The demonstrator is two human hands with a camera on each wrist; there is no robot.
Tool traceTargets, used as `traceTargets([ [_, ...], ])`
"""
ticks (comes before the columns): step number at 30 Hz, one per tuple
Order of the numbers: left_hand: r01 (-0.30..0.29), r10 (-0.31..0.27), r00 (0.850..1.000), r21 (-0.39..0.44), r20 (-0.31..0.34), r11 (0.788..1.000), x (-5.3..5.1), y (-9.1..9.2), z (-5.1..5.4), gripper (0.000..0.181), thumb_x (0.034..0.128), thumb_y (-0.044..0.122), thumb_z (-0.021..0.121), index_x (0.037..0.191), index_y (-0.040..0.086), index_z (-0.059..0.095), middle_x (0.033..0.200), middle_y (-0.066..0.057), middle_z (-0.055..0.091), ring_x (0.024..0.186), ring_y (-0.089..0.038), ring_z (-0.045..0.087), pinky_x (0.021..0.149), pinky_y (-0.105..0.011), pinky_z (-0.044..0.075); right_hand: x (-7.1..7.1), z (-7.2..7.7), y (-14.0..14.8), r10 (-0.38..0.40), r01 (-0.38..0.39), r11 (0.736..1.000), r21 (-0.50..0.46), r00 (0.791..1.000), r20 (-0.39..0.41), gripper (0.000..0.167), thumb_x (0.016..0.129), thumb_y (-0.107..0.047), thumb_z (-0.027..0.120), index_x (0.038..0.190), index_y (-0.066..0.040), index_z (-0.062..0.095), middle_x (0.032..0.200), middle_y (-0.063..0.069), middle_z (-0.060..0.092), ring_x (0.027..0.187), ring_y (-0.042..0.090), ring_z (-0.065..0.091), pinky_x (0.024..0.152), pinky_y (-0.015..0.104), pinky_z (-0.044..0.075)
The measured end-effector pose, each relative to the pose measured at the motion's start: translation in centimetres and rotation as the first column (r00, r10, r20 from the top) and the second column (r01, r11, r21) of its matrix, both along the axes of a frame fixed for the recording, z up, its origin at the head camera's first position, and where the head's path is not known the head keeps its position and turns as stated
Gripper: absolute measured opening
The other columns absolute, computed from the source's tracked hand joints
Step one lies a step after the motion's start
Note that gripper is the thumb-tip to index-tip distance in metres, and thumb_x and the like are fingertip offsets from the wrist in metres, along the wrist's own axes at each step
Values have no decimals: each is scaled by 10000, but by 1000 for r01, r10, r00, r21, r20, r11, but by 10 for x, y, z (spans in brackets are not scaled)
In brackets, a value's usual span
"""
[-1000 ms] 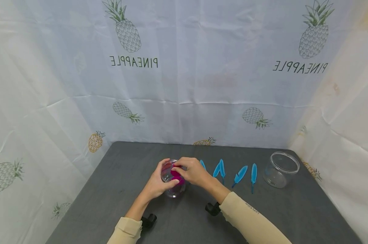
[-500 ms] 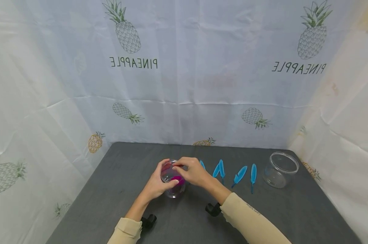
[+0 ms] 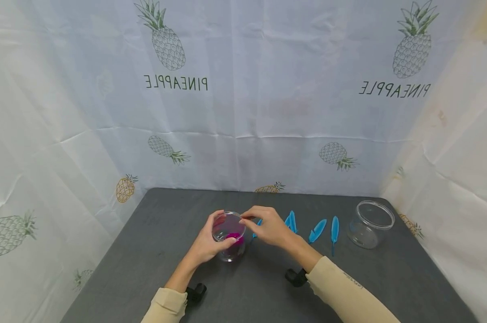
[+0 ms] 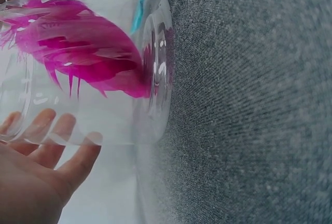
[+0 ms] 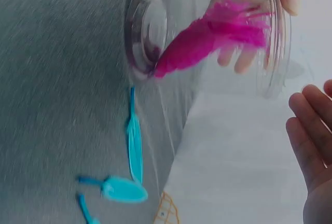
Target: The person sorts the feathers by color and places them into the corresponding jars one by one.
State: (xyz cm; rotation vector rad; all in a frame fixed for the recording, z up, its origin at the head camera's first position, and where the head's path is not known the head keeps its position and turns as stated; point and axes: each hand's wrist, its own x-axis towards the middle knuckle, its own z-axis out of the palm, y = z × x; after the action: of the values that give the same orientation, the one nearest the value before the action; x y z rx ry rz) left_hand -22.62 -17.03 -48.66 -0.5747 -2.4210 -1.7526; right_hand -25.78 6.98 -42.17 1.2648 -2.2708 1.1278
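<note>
So the clear, straight-sided round jar (image 4: 111,115) (can't tell if it's glass or plastic) stands upright on the dark grey desk (image 3: 154,269), and its stuff is all inside: a clump of magenta feathers (image 4: 88,47) leaning diagonally, quill end down at the base, wispy tips up near the mouth. They overlap too much to count. Second container is a wider clear round jar (image 3: 364,235) with a thick rolled rim, over at the far right; the desk shows right through its wall. Slim bright blue feathers (image 3: 318,230), smooth and leaf-shaped, lie between the two jars. The desk looks like fine speckled fabric up close. Hands: the left hand (image 3: 209,240) is wrapped round the first jar's side, gripping it. The right hand (image 3: 265,224) is loose, fingers relaxed and slightly bent, just beside that jar's rim.
</note>
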Motion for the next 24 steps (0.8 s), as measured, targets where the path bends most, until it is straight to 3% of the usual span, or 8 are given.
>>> traceTargets([
  [6, -12, 12, 1000, 15, 7, 1000, 1, 2, 1, 922, 814, 227, 858, 1535, 48, 313, 1501, -201, 449, 1381, -403, 436, 1132, -605, 357, 4, 4, 22, -49, 49, 998, 31, 999, -14, 196, 903, -85, 775, 1097, -65, 762, 1007, -15, 730, 921, 109, 690, 824, 324, 601],
  [15, -27, 27, 1000, -34, 11, 999, 1, 2, 4, 897, 827, 316, 850, 1525, 84, 337, 1490, -147, 472, 1383, -357, 445, 1139, -563, 374, 15, 11, 51, -115, 117, 989, 87, 993, -28, 235, 934, -162, 755, 1155, -81, 743, 1064, -6, 725, 989, 177, 691, 849, 370, 588],
  [24, -35, 36, 999, -62, 19, 997, 1, -1, 4, 876, 826, 322, 851, 1515, 120, 350, 1479, -148, 488, 1380, -351, 453, 1133, -562, 383, 27, 5, 78, -244, 242, 960, 140, 970, -4, 295, 943, -223, 749, 1214, -108, 725, 1126, 8, 716, 1029, 183, 676, 851, 437, 580],
])
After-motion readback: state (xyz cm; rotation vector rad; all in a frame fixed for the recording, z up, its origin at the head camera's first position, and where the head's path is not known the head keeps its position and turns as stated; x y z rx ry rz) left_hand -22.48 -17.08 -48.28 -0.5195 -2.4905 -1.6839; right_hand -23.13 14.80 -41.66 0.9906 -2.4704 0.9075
